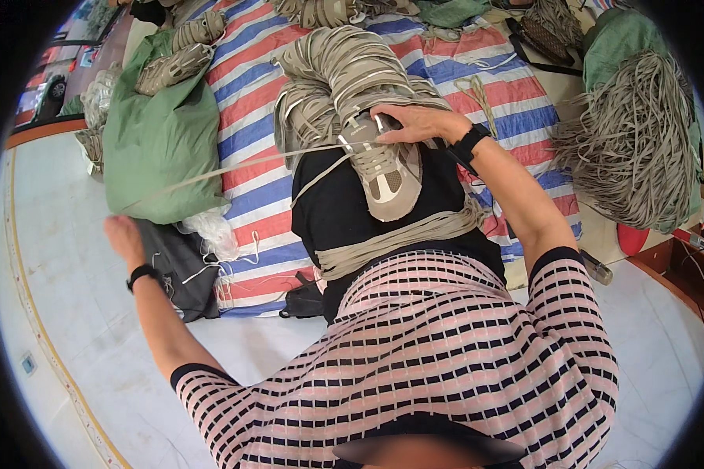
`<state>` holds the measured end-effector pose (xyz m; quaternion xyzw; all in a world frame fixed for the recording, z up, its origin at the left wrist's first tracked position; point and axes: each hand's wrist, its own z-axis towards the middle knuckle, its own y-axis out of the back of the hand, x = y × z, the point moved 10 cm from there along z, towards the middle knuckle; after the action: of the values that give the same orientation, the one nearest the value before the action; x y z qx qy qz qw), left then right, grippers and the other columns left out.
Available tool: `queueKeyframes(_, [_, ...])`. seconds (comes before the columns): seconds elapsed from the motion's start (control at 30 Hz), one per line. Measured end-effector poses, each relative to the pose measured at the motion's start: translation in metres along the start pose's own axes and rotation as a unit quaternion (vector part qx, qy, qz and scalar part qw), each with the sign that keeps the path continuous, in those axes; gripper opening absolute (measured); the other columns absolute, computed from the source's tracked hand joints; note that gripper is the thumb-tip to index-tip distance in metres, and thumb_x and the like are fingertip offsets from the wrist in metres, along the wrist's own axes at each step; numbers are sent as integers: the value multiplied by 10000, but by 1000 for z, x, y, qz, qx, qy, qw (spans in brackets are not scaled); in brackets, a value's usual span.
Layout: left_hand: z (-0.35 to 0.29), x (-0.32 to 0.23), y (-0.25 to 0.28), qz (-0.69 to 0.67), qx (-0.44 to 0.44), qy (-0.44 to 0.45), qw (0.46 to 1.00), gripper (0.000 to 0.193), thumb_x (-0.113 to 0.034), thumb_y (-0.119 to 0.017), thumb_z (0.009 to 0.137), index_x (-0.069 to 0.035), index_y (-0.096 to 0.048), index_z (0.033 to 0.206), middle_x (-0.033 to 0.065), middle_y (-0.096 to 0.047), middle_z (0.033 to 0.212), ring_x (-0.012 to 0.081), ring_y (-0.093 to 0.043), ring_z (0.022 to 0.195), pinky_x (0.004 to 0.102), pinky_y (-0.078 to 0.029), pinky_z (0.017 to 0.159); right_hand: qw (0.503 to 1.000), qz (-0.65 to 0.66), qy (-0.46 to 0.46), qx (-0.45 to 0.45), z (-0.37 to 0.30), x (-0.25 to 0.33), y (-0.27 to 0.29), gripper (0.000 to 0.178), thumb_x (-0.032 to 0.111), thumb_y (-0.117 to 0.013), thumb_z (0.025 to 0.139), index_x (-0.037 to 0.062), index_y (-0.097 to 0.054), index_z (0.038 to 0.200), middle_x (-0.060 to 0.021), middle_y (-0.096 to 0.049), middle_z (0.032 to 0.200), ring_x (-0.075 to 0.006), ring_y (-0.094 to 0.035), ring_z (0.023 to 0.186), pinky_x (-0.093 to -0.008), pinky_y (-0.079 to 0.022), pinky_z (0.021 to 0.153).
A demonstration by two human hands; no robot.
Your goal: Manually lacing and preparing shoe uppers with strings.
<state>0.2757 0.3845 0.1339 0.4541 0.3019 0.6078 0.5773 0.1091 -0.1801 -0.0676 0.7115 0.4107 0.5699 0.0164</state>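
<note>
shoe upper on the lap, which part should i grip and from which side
Probably the upper edge beside the tongue, coming from the right: the shoe upper lies toe toward the body, the lace stretches left toward the left hand, and the right hand is beside that edge.
</note>
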Motion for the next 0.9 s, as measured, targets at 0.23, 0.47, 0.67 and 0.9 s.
queueKeyframes(0.23, [-23,16,14,-187,10,193,963,247,-228,-459,882,14,-512,878,160,-562,884,274,-584,744,377,-462,657,998,-39,38,-41,-2,16,9,515,427,-492,869,132,-402,1282,-191,-562,1119,-349,-531,1030,-397,-414,859])
queueKeyframes(0.47, [-79,-63,-62,-779,20,438,449,213,-106,-310,886,81,-411,889,213,-549,905,360,-548,939,477,-451,916,951,-238,89,-176,-31,61,22,239,160,-554,824,127,-573,1060,-100,-605,877,-333,-577,817,-413,-458,685])
queueKeyframes(0.67, [-53,-2,-71,-870,-40,373,320,161,-32,-328,776,84,-438,795,279,-543,930,418,-504,1005,510,-400,961,969,-175,110,-137,-14,77,0,183,205,-561,812,145,-589,983,-92,-556,882,-317,-565,851,-417,-452,712])
queueKeyframes(0.9, [15,22,58,-917,-96,180,343,216,-21,-338,782,111,-509,776,214,-567,858,367,-538,965,434,-407,942,959,-210,109,-154,-9,83,-6,191,191,-552,830,90,-600,985,-111,-585,863,-340,-566,825,-413,-448,707])
